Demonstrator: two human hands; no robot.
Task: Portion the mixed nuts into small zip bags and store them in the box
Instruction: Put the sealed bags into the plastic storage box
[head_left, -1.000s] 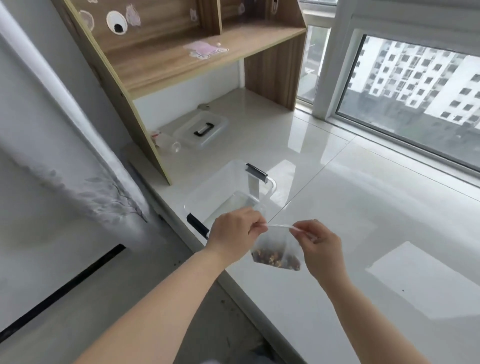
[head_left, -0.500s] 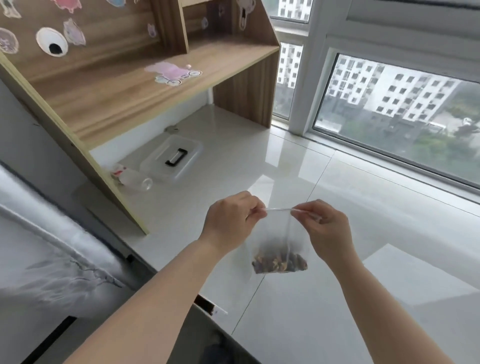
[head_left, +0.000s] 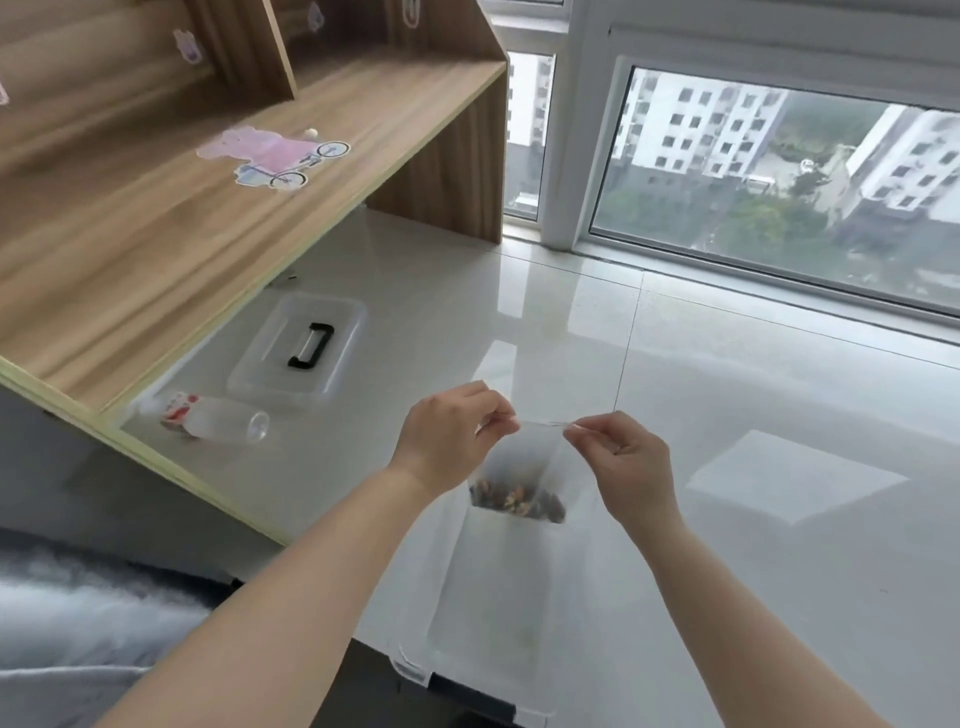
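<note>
A small clear zip bag (head_left: 524, 462) hangs in the air with a little heap of mixed nuts (head_left: 517, 500) in its bottom. My left hand (head_left: 452, 436) pinches the left end of its zip strip, and my right hand (head_left: 623, 457) pinches the right end. The strip is stretched tight between them. Below the bag stands the clear plastic box (head_left: 493, 613), open, near the front edge of the white counter (head_left: 727, 519).
The box's clear lid (head_left: 296, 353) with a black handle lies at the back left, under the wooden shelf unit (head_left: 208, 208). An empty clear bottle (head_left: 218, 418) lies on its side beside it. A window (head_left: 779, 171) runs along the far edge.
The view has swung upward and to the right, so the box now shows below the bag. Both hands keep their pinch on the zip strip, a little closer together.
</note>
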